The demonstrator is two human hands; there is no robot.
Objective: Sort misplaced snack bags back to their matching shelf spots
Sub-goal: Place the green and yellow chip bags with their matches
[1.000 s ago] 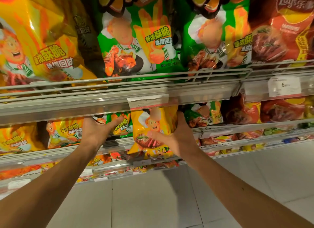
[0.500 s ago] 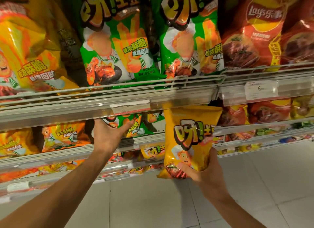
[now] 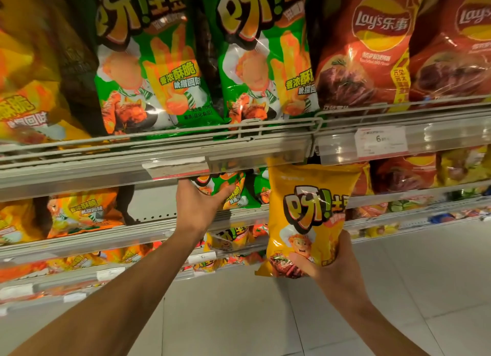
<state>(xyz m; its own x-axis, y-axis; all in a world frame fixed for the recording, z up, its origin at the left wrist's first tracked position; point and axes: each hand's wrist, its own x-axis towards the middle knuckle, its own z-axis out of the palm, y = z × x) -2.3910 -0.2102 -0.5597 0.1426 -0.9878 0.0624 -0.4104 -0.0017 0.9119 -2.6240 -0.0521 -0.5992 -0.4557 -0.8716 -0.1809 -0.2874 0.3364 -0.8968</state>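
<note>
The right hand (image 3: 329,270) has its grip closed on the bottom of the yellow bag (image 3: 308,217), held clear at 4 o'clock. The left hand (image 3: 199,207), open, presses the green bag (image 3: 233,193) on the middle shelf (image 3: 148,232). Best carry it toward the yellow row (image 3: 79,212) at 9 o'clock, upright.
</note>
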